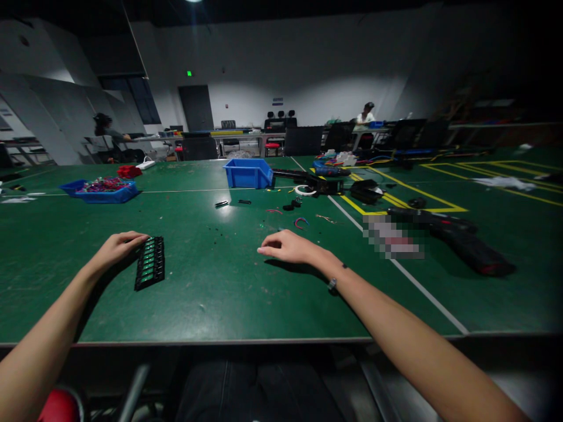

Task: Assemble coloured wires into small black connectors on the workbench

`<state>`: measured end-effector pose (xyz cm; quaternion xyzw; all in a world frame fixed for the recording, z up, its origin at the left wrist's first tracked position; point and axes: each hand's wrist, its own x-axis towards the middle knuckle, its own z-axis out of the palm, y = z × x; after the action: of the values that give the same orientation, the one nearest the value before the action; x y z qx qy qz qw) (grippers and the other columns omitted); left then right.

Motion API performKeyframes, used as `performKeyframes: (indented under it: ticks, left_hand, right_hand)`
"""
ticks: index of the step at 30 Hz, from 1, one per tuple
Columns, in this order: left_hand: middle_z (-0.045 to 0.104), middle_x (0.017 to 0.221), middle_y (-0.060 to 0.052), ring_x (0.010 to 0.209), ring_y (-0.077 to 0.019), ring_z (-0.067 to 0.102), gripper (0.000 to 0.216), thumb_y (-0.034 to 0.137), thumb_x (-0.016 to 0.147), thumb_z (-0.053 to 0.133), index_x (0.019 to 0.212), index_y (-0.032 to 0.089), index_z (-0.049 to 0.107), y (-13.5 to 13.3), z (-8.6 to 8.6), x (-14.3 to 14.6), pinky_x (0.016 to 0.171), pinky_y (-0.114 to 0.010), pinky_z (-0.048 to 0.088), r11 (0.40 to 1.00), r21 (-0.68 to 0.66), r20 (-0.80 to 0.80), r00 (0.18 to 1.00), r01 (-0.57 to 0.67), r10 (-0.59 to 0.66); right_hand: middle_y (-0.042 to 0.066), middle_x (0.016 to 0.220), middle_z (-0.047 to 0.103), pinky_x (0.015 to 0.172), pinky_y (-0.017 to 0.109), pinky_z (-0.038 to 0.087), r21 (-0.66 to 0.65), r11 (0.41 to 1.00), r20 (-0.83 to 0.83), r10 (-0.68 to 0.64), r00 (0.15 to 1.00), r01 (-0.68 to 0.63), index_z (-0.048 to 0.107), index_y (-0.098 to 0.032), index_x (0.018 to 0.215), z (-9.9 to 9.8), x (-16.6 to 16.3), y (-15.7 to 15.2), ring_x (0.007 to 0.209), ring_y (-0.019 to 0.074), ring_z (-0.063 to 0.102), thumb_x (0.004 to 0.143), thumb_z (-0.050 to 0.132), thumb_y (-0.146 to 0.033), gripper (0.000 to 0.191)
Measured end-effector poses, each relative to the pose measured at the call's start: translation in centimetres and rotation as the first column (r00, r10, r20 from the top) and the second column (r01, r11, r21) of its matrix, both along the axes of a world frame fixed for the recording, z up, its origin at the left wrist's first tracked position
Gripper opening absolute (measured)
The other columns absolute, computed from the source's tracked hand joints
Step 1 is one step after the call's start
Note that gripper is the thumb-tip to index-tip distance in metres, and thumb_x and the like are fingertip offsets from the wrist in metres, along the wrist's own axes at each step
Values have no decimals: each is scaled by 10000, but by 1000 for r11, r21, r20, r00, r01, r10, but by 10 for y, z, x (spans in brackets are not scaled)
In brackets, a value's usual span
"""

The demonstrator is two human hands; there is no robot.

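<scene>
My left hand (pixel 118 248) rests on the green table (pixel 211 293), its fingers curled over the top left edge of a black slotted tray (pixel 150 263) that lies flat. My right hand (pixel 288 246) hovers palm down just above the table to the right, fingers bent and close together, nothing visible in them. Small loose wires (pixel 301 222) and black bits lie beyond the right hand.
A blue bin (pixel 247 173) stands at the back centre, a flat blue tray (pixel 102 190) of coloured parts at the back left. Black tools (pixel 461 241) lie at the right, past a white line. People sit at desks far behind. The table's front edge is near me.
</scene>
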<state>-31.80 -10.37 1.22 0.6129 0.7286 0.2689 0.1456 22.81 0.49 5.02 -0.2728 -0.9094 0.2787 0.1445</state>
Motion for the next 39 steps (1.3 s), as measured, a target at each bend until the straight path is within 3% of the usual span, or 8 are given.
performKeyframes:
  ticks: [13, 31, 35, 39]
  left_hand:
    - [706, 1226, -70, 1161, -269, 611, 623, 665, 831, 584, 1157, 150, 709, 0, -1, -2, 1067, -314, 385, 1000, -22, 20, 1000, 1, -1]
    - [714, 1205, -106, 1160, -317, 604, 778, 778, 719, 596, 1109, 119, 733, -1, 7, 9, 1057, -345, 409, 1000, -2, 67, 997, -30, 30]
    - [705, 1237, -87, 1165, -300, 596, 739, 730, 758, 589, 1169, 128, 712, -3, 9, 14, 1056, -329, 400, 999, 1, 77, 996, -45, 45]
    - [731, 1125, -60, 1070, -264, 614, 669, 644, 855, 527, 1275, 137, 644, -6, 10, 20, 983, -327, 432, 981, 129, 54, 988, -148, 142]
  right_hand:
    - [76, 879, 754, 679, 294, 448, -10, 1000, -14, 0, 1000, 0, 771, -174, 985, -1, 0, 1, 723, 178, 634, 922, 538, -596, 486]
    - [79, 899, 757, 694, 307, 455, -42, 999, -18, -1, 1000, 1, 773, -173, 973, 2, 0, -1, 744, 185, 637, 914, 557, -579, 464]
    - [72, 886, 753, 683, 298, 447, -37, 999, -18, 5, 1000, -6, 771, -173, 968, 2, 0, 0, 737, 180, 633, 919, 548, -582, 468]
    - [73, 882, 750, 675, 294, 443, -29, 1000, -16, 8, 1000, -8, 769, -169, 973, 0, -1, 1, 730, 177, 630, 920, 549, -582, 471]
